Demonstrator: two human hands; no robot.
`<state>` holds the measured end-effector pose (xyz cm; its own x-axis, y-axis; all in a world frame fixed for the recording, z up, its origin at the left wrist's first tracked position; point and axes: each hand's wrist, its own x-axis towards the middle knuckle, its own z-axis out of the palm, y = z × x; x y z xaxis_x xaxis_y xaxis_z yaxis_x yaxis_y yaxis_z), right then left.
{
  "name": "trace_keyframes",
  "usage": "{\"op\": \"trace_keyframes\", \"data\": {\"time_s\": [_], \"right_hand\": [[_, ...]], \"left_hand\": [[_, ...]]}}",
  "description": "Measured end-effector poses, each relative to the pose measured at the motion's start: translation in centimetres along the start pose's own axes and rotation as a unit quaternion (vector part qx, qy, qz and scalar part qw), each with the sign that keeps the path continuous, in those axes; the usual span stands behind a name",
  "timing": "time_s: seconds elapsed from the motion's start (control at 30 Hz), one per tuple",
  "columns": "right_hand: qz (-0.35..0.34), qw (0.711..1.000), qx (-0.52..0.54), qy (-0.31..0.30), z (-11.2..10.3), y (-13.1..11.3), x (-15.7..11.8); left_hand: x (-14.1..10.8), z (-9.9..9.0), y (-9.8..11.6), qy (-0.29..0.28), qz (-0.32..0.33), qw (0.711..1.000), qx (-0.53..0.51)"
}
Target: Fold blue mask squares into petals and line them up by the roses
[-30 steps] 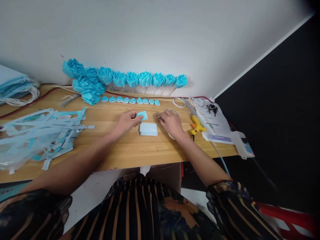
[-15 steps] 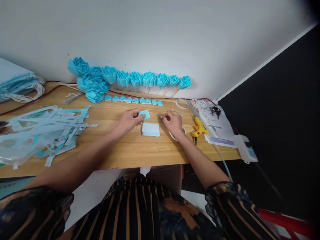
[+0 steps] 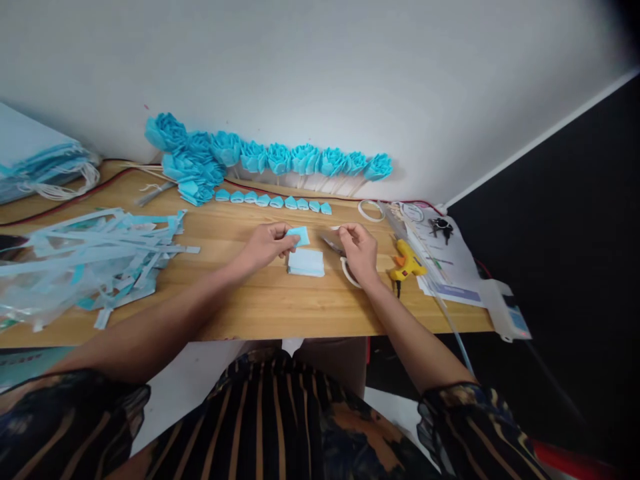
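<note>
Between the thumb and fingers of my left hand (image 3: 270, 245) is a small blue square (image 3: 301, 235). My right hand (image 3: 359, 250) is closed in a pinch, with a small pale piece (image 3: 335, 229) at its fingertips; a dark, thin blade-like thing (image 3: 333, 245) lies by the fingers. Below and between the hands sits a stack of pale blue squares (image 3: 306, 263). A tape roll (image 3: 350, 273) is partly hidden by my right hand. Behind the hands runs a row of small folded blue pieces (image 3: 277, 201).
Blue fabric flowers (image 3: 279, 159) on sticks lean along the wall. At left lies a pile of cut strips (image 3: 100, 257). A yellow glue gun (image 3: 407, 261), papers (image 3: 450, 253), keys (image 3: 441, 229) and another tape roll (image 3: 371, 211) are at right.
The view has shifted, so things on the table appear a little further right. My right hand has lifted off the tape roll area slightly, and the dark blade-like thing now shows beside it.
</note>
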<state>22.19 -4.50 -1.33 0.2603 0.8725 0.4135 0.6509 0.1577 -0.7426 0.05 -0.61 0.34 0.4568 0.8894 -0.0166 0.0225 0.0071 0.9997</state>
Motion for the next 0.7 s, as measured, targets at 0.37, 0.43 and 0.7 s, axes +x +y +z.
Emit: {"op": "trace_keyframes", "data": {"time_s": [0.37, 0.43, 0.7], "right_hand": [[-0.365, 0.918, -0.158, 0.001, 0.4, -4.9, -0.4], [-0.376, 0.91, -0.172, -0.007, 0.7, -4.5, -0.1], [-0.423, 0.887, -0.186, -0.009, 0.8, -3.7, 0.1]], "left_hand": [[0.0, 0.0, 0.2, -0.03, -0.023, 0.999, -0.026], [0.1, 0.0, 0.2, -0.035, -0.023, 0.999, -0.029], [0.0, 0.0, 0.4, -0.032, -0.027, 0.998, -0.035]]}}
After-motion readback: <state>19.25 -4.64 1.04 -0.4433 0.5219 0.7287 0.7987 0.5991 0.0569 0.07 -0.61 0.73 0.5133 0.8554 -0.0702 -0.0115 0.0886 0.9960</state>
